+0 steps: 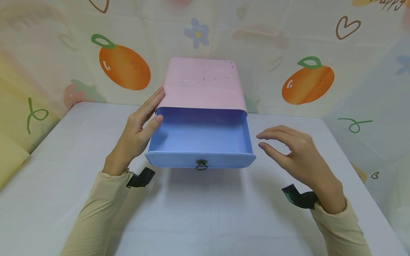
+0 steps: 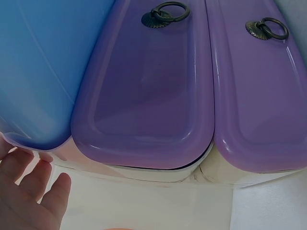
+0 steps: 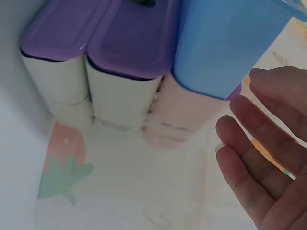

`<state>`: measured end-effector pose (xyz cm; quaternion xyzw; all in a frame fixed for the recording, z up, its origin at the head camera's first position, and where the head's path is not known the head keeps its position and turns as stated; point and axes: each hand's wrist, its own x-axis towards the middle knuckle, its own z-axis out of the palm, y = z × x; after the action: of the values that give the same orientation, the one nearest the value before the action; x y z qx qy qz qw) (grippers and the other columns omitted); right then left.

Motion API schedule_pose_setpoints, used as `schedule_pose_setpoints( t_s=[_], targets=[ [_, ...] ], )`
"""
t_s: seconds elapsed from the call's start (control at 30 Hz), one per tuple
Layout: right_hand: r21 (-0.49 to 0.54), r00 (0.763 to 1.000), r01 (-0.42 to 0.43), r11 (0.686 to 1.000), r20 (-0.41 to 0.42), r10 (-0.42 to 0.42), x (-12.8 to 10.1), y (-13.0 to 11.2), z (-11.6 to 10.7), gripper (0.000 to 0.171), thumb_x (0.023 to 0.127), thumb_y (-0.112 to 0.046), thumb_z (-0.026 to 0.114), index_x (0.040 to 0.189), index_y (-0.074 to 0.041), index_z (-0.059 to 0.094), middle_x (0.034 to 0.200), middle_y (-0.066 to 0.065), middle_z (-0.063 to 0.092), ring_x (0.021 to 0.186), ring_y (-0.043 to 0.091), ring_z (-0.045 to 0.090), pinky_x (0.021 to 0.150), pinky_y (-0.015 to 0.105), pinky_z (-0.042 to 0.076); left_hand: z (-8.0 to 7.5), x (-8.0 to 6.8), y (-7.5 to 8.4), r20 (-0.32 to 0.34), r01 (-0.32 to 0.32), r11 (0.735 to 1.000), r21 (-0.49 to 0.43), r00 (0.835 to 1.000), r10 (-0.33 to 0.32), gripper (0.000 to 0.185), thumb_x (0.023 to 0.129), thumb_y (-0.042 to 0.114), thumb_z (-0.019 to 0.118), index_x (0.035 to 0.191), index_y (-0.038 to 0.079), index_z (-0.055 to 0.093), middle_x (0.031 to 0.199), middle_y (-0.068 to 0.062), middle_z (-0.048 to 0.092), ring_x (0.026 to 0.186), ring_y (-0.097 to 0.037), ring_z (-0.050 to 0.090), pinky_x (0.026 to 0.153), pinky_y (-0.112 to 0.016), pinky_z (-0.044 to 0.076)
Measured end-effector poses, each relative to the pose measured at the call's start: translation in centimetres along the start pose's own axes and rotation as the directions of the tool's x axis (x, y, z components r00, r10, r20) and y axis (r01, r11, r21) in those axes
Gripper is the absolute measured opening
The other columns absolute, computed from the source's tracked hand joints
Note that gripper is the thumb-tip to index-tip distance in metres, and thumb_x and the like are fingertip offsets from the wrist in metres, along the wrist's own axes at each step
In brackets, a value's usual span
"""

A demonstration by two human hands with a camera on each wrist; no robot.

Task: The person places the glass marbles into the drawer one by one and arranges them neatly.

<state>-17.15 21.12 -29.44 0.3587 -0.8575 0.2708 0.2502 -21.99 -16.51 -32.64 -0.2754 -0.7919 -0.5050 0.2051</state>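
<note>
hands: 2, left hand (image 1: 136,129), right hand (image 1: 296,156) | blue drawer (image 1: 200,137): 1, pulled out | purple drawers: 2 (image 2: 144,96) (image 2: 261,96) | ring pulls: 3, possibly more hidden (image 1: 201,165) | pink cabinet (image 1: 201,83): 1 | table (image 1: 205,213): 1

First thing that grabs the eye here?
The blue drawer, pulled wide open and empty, juts from the top of the pink cabinet at table centre. The left hand touches its left side; the right hand hovers open just off its right corner. Two purple drawers below sit closed.
</note>
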Motion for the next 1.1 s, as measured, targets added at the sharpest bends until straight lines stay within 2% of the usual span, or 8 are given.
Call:
schedule_pose_setpoints(
  t_s=[0.13, 0.33, 0.5, 0.77, 1.0, 1.1],
  targets=[
    [-0.008, 1.0, -0.024, 1.0, 0.016, 0.025, -0.6, 0.3, 0.0, 0.038, 0.072, 0.004, 0.081, 0.107, -0.01, 0.076, 0.102, 0.001, 0.075, 0.096, 0.016, 0.069, 0.09, 0.003, 0.045, -0.1, 0.0, 0.0, 0.006, -0.008, 1.0, 0.008, 1.0, 0.008, 0.055, 0.098, 0.006, 0.049, 0.152, 0.013, 0.041, 0.161, 0.0, 0.036, 0.148, -0.015, 0.035, 0.12, -0.022, 0.031],
    [-0.012, 0.999, -0.016, 1.0, 0.037, 0.017, -1.5, 0.9, 0.3, 0.04, 0.071, 0.005, 0.081, 0.108, -0.008, 0.075, 0.102, 0.001, 0.075, 0.094, 0.017, 0.069, 0.089, 0.006, 0.045, -0.1, 0.0, 0.0, 0.005, -0.008, 1.0, 0.008, 1.0, 0.008, 0.054, 0.098, 0.006, 0.048, 0.152, 0.013, 0.041, 0.161, -0.001, 0.036, 0.148, -0.015, 0.035, 0.119, -0.022, 0.032],
    [0.005, 0.999, -0.014, 1.0, 0.049, 0.014, -2.3, 1.6, 0.6, 0.041, 0.07, 0.007, 0.081, 0.107, -0.007, 0.074, 0.102, 0.001, 0.075, 0.093, 0.017, 0.069, 0.088, 0.003, 0.045, -0.1, 0.0, 0.0, 0.004, -0.01, 1.0, 0.008, 1.0, 0.01, 0.054, 0.098, 0.006, 0.048, 0.152, 0.012, 0.041, 0.161, -0.002, 0.036, 0.148, -0.016, 0.035, 0.119, -0.022, 0.032],
    [-0.026, 0.993, -0.075, 0.997, 0.09, 0.077, -3.4, 2.3, 0.8, 0.042, 0.07, 0.004, 0.083, 0.11, -0.008, 0.073, 0.105, 0.002, 0.074, 0.095, 0.017, 0.068, 0.085, 0.001, 0.045, 0.0, 0.1, -0.1, -0.002, -0.006, 1.0, -0.009, 1.0, 0.006, 0.056, 0.097, 0.003, 0.048, 0.152, 0.012, 0.041, 0.161, 0.0, 0.036, 0.148, -0.013, 0.035, 0.12, -0.024, 0.031],
    [-0.058, 0.986, -0.092, 0.994, 0.133, 0.1, -3.7, 3.4, 1.2, 0.041, 0.071, 0.0, 0.084, 0.11, -0.004, 0.072, 0.105, 0.006, 0.074, 0.095, 0.022, 0.07, 0.09, -0.004, 0.038, 0.0, 0.1, -0.1, -0.005, -0.009, 1.0, -0.003, 1.0, 0.009, 0.056, 0.096, 0.004, 0.048, 0.152, 0.012, 0.04, 0.161, 0.0, 0.036, 0.148, -0.013, 0.035, 0.12, -0.024, 0.031],
    [-0.074, 0.981, -0.112, 0.991, 0.148, 0.122, -3.9, 4.0, 1.1, 0.039, 0.072, -0.001, 0.084, 0.108, -0.004, 0.072, 0.104, 0.005, 0.074, 0.094, 0.022, 0.069, 0.089, -0.002, 0.04, 0.0, 0.1, 0.0, -0.003, -0.013, 1.0, -0.004, 1.0, 0.013, 0.056, 0.096, 0.003, 0.049, 0.152, 0.011, 0.041, 0.161, -0.001, 0.036, 0.148, -0.013, 0.035, 0.12, -0.023, 0.031]
  ],
)
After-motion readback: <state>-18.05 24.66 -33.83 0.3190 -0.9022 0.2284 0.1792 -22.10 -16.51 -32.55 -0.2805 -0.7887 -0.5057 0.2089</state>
